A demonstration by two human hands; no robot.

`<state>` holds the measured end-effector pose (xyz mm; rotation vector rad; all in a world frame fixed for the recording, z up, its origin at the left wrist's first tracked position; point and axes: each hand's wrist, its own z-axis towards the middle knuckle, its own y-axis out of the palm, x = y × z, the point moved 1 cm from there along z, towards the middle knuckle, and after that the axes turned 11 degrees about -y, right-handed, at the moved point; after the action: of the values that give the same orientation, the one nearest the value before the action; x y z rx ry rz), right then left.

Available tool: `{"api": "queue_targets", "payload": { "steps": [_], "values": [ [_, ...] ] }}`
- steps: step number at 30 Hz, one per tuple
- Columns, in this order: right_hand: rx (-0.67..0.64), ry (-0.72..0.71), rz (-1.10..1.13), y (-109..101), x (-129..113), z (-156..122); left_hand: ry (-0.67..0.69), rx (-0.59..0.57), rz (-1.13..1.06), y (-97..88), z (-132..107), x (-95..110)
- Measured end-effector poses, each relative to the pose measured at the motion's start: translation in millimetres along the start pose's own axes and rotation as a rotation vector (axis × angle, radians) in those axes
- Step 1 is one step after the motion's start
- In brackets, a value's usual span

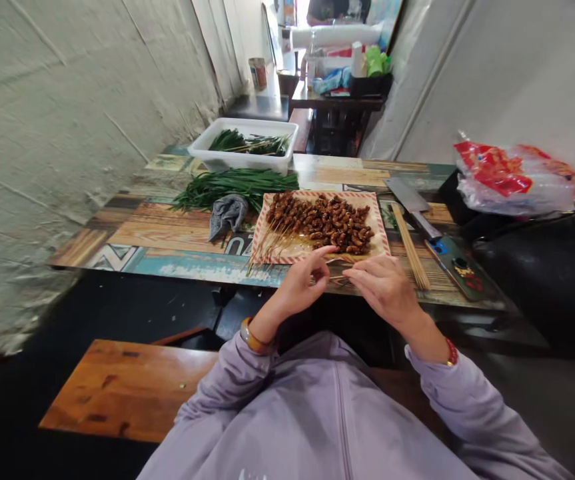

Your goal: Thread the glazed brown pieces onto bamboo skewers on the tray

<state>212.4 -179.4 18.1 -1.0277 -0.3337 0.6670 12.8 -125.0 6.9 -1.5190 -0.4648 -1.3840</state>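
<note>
Above the near edge of a paper-lined tray (382, 235) is my left hand (301, 283), its index finger stretched out beside the glossy brown food pieces (340, 223) and its other fingers curled. Fingertips of my right hand (384, 288) are pinched together on a thin wooden skewer (337, 277), which points toward my left fingers. Whether the skewer touches them is unclear. Loaded skewers (282, 223) lie along the tray's left side, bare ends toward me. The brown pieces are too small to name exactly.
Bare skewers (410, 247), a cleaver (412, 203) and a phone (454, 267) lie right of the tray. Behind are green leafy stalks (237, 185), a grey cloth (228, 215) and a white plastic tub (242, 160). A black bag (542, 267) stands right; a wooden bench (127, 393) lies below left.
</note>
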Motion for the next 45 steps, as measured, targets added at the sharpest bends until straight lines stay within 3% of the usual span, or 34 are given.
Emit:
{"api": "queue_targets", "payload": {
  "steps": [3, 5, 8, 12, 15, 20, 28, 35, 45],
  "values": [
    [-0.038, -0.032, 0.119, 6.5, -2.6, 3.1, -0.024, -0.033, -0.081, -6.1, 6.3, -1.2],
    [-0.009, 0.024, 0.198, 13.5, -2.4, 5.1, -0.060, -0.043, -0.148, -9.1, 14.2, -2.7],
    [0.176, 0.236, 0.246, 27.6, 7.2, 3.1, -0.123, 0.124, -0.174, -18.1, 32.6, -8.7],
    [0.438, 0.570, 0.259, 47.7, 31.6, -9.2, -0.117, 0.390, 0.139, -38.6, 63.5, -18.2],
    [0.542, 0.678, 0.314, 57.6, 43.8, -16.6, -0.103, 0.368, 0.552, -47.6, 83.6, -18.2],
    [0.511, 0.690, 0.365, 62.5, 45.8, -17.9, -0.196, 0.285, 1.085, -40.0, 106.8, -12.9],
    [0.476, 0.681, 0.429, 56.3, 43.3, -17.2, -0.271, 0.171, 1.327, -33.3, 149.8, -22.5],
    [0.497, 0.659, 0.433, 51.0, 42.3, -16.1, -0.266, 0.118, 1.324, -31.0, 164.3, -22.1],
    [0.506, 0.680, 0.438, 51.7, 43.0, -16.5, -0.209, 0.124, 1.149, -8.1, 171.5, -21.9]
  ]
}}
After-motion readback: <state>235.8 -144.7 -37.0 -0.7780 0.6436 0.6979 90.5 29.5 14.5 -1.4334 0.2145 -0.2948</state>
